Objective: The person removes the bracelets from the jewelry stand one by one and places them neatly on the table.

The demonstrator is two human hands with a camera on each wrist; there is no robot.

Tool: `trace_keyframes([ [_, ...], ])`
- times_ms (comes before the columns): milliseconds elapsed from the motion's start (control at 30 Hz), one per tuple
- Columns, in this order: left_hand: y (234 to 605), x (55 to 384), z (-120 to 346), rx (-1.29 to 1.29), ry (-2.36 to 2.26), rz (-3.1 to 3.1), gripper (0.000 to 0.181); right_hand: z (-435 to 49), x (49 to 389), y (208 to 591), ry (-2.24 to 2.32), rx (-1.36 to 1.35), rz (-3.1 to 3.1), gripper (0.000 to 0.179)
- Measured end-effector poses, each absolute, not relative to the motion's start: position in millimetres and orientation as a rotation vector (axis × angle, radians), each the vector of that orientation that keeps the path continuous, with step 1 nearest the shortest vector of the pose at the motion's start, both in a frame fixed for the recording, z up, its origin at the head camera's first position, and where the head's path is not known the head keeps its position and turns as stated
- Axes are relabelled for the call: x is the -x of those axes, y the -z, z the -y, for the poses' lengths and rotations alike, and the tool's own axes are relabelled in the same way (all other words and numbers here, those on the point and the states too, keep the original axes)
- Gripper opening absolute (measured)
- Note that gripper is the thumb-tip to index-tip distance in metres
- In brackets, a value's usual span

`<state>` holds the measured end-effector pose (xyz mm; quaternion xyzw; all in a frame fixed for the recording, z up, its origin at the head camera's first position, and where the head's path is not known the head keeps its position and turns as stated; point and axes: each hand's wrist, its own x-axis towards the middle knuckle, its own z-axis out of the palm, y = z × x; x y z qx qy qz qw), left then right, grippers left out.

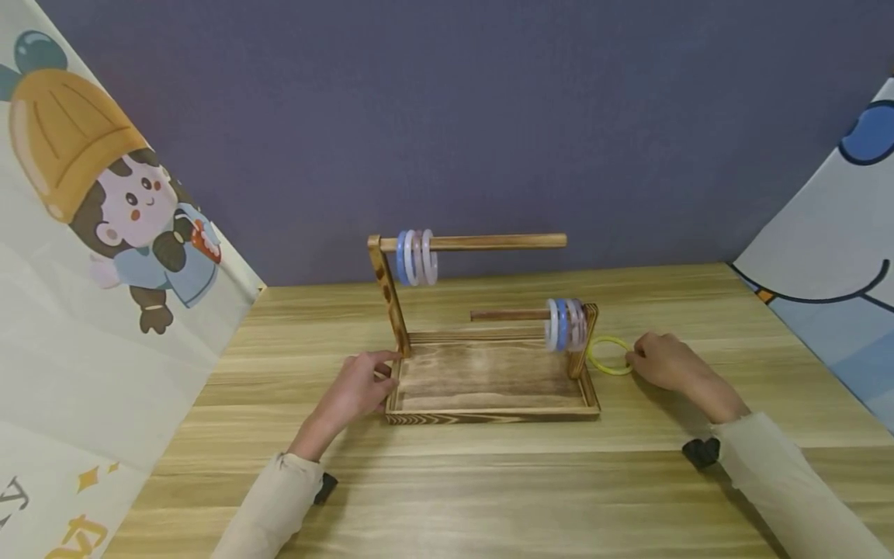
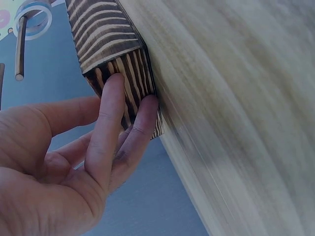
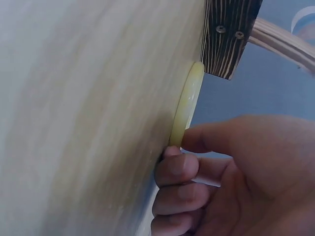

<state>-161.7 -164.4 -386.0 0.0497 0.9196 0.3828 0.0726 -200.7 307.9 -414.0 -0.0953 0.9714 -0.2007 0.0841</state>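
Observation:
A wooden rack (image 1: 489, 415) with a tray base and two rods stands on the table. My left hand (image 1: 359, 384) rests at its left end; in the left wrist view, extended fingers (image 2: 112, 105) touch the dark-striped end wall (image 2: 138, 73). My right hand (image 1: 663, 361) pinches a yellow bangle (image 1: 594, 361) between thumb and forefinger. That bangle lies by the rack's right end, close to the tabletop in the right wrist view. Blue, white and purplish bangles (image 1: 410, 258) hang at the upper rod's left end. A similar group (image 1: 562, 324) hangs at the lower rod's right end.
The wood-grain table (image 1: 482, 497) runs back to a dark blue-grey wall (image 1: 475, 116). Printed cartoon panels stand at the left (image 1: 161, 373) and the right (image 1: 824, 233). The upper rod (image 1: 503, 242) ends free at the right, the lower rod (image 1: 506, 315) at the left.

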Motion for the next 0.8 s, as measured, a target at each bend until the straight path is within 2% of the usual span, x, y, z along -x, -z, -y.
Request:
trace_keyframes([
  [267,385.9,161.1,164.0,-0.142,-1.151,-2.752,0.048,-307.5,193.4,403.7,0.592,0.284,-3.003,0.038],
  [567,384.6,160.9,163.7,-0.141,-1.153,-2.751,0.048,-289.1,180.6,374.2,0.57,0.355,-3.36,0.041],
  [800,385.5,161.2,163.8,-0.139,-1.149,-2.754,0.047,-256.3,166.6,342.7,0.66,0.418,-3.612,0.033],
])
